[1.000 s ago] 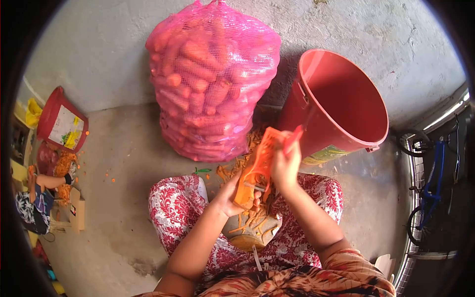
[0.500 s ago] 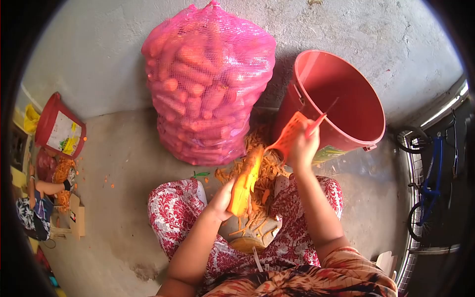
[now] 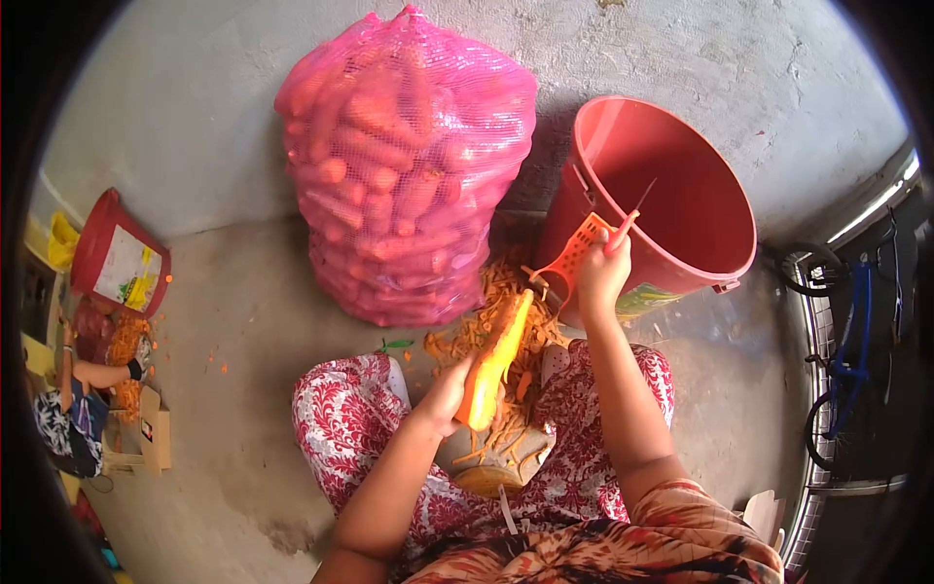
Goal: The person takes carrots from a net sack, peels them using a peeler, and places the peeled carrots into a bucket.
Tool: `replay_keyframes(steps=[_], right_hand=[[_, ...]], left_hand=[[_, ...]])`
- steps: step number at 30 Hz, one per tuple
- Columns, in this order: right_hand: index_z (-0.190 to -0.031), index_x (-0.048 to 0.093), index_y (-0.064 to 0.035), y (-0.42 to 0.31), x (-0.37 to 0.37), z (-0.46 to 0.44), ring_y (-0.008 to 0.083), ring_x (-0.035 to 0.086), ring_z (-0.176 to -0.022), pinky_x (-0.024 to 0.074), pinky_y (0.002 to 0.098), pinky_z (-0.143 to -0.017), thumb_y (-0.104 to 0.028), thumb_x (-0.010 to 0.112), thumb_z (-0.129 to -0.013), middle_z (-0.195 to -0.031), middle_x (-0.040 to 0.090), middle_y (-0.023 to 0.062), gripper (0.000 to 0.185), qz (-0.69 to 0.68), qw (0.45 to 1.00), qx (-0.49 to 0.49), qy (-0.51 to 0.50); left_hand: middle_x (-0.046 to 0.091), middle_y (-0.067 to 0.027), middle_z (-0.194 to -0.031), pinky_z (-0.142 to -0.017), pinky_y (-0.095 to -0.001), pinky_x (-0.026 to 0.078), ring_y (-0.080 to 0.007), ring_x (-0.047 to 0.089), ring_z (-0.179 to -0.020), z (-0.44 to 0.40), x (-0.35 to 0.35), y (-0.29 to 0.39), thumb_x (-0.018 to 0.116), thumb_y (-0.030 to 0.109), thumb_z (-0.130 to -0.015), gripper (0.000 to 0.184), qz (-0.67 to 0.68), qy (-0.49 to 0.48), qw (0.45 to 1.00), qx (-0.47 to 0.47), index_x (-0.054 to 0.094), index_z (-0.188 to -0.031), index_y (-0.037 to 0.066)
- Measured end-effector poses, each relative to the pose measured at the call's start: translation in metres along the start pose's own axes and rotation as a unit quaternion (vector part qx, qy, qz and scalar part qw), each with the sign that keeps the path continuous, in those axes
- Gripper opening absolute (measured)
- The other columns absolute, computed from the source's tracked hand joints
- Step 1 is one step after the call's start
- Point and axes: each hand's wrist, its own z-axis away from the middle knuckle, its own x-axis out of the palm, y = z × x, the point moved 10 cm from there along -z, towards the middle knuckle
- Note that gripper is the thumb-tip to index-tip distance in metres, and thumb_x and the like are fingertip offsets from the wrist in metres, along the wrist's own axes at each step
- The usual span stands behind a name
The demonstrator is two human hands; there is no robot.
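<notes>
A partly peeled carrot [image 3: 493,365], bright yellow-orange along its side, is held upright at a slant in my left hand [image 3: 449,394]. My right hand [image 3: 601,275] is wrapped round an orange peeler [image 3: 576,251] with holes in its body, and a thin-bladed knife with a red handle [image 3: 624,232] sticks up from the same fist. The peeler is apart from the carrot, up and to the right of its tip. Peel strips [image 3: 535,336] lie beneath, between my legs, some of them on a round wooden block [image 3: 489,479].
A pink mesh sack of carrots [image 3: 404,185] stands against the wall. Right of it is a large red bucket [image 3: 671,195]. At far left, another person [image 3: 73,409] sits near a red bucket [image 3: 117,255] and a cardboard box [image 3: 154,428]. A blue bicycle [image 3: 848,360] stands at right.
The peeler has come off the carrot, and my right hand has moved up and right. The carrot now shows a peeled yellow side. My left hand still holds it.
</notes>
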Motion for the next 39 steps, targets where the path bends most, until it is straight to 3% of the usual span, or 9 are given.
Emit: replay_keyframes(steps=[6, 7, 14, 17, 22, 26, 30, 34, 39], right_hand=[[-0.089, 0.049, -0.0037, -0.035, 0.028, 0.065, 0.0021, 0.039, -0.058, 0.0339, 0.0171, -0.05, -0.013, 0.047, -0.087, -0.068, 0.044, -0.0037, 0.009, -0.183, 0.973, 0.029, -0.137], [-0.089, 0.048, -0.0037, -0.04, 0.033, 0.078, 0.0021, 0.039, -0.057, 0.0337, 0.0172, -0.049, -0.012, 0.048, -0.086, -0.068, 0.044, -0.0042, 0.009, -0.191, 0.967, 0.035, -0.164], [-0.093, 0.047, -0.0033, -0.056, 0.042, 0.114, 0.0027, 0.039, -0.062, 0.0349, 0.0175, -0.054, -0.011, 0.048, -0.087, -0.071, 0.045, -0.0037, 0.01, -0.208, 0.944, 0.063, -0.249], [-0.091, 0.047, -0.0024, -0.052, 0.036, 0.097, 0.0035, 0.039, -0.064, 0.0352, 0.0183, -0.056, -0.012, 0.048, -0.087, -0.071, 0.045, -0.0033, 0.011, -0.224, 0.946, 0.073, -0.221], [-0.09, 0.047, -0.0013, -0.06, 0.033, 0.104, 0.0052, 0.041, -0.062, 0.0374, 0.0209, -0.055, -0.01, 0.048, -0.086, -0.07, 0.047, -0.001, 0.01, -0.132, 0.965, -0.012, -0.226], [-0.091, 0.044, -0.0006, -0.074, 0.028, 0.1, 0.0378, 0.055, -0.061, 0.0416, 0.0375, -0.05, -0.005, 0.048, -0.081, -0.064, 0.052, 0.0209, 0.012, -0.054, 0.974, -0.066, -0.212], [-0.088, 0.045, -0.0008, -0.061, 0.016, 0.071, 0.0377, 0.056, -0.063, 0.0425, 0.0376, -0.051, -0.009, 0.049, -0.082, -0.066, 0.054, 0.02, 0.011, -0.063, 0.984, -0.133, -0.098], [-0.086, 0.046, 0.0001, -0.014, -0.006, 0.004, 0.0359, 0.057, -0.063, 0.043, 0.037, -0.054, -0.012, 0.049, -0.084, -0.065, 0.054, 0.02, 0.013, 0.051, 0.997, -0.041, 0.026], [-0.086, 0.047, -0.0007, -0.033, 0.001, 0.029, 0.0162, 0.049, -0.06, 0.0419, 0.0286, -0.058, -0.011, 0.047, -0.085, -0.067, 0.052, 0.0107, 0.011, -0.074, 0.996, -0.047, -0.029]], left_hand=[[0.056, -0.0129, -0.079, -0.058, -0.0373, 0.047, -0.0236, 0.057, -0.07, -0.005, -0.007, 0.001, 0.03, 0.041, -0.088, 0.042, 0.067, 0.058, 0.996, -0.018, 0.05, -0.101, 0.006], [0.058, -0.0107, -0.083, -0.058, -0.0359, 0.047, -0.0216, 0.057, -0.071, -0.009, -0.001, 0.004, 0.033, 0.039, -0.088, 0.038, 0.132, -0.045, 0.99, 0.006, 0.051, -0.102, 0.009], [0.059, -0.0055, -0.086, -0.059, -0.0356, 0.047, -0.0177, 0.056, -0.075, -0.014, -0.019, 0.011, 0.041, 0.036, -0.085, 0.032, 0.139, 0.123, 0.981, 0.059, 0.054, -0.1, 0.011], [0.058, -0.0057, -0.085, -0.058, -0.0368, 0.046, -0.0197, 0.056, -0.073, -0.016, -0.008, 0.009, 0.039, 0.035, -0.086, 0.031, 0.129, 0.002, 0.99, 0.049, 0.054, -0.099, 0.01], [0.056, -0.0095, -0.077, -0.055, -0.035, 0.042, -0.0216, 0.053, -0.065, -0.01, -0.008, 0.002, 0.036, 0.033, -0.084, 0.034, 0.121, 0.067, 0.99, 0.004, 0.053, -0.094, 0.006], [0.055, -0.0096, -0.074, -0.054, -0.035, 0.042, -0.0213, 0.052, -0.06, -0.007, -0.013, -0.015, 0.037, 0.035, -0.084, 0.035, 0.094, 0.069, 0.992, -0.048, 0.054, -0.093, 0.006], [0.053, -0.0103, -0.069, -0.053, -0.0329, 0.042, -0.0206, 0.053, -0.06, -0.01, -0.01, -0.013, 0.032, 0.038, -0.087, 0.037, 0.086, 0.025, 0.994, -0.057, 0.05, -0.098, 0.008], [0.054, -0.0112, -0.068, -0.049, -0.031, 0.044, -0.0193, 0.052, -0.054, 0.001, 0.006, -0.003, 0.034, 0.037, -0.087, 0.035, 0.043, 0.006, 0.999, -0.03, 0.049, -0.095, 0.007], [0.053, -0.0098, -0.069, -0.05, -0.0307, 0.043, -0.0185, 0.051, -0.057, -0.003, -0.012, -0.002, 0.033, 0.039, -0.088, 0.036, 0.098, 0.078, 0.992, -0.02, 0.049, -0.095, 0.008]])
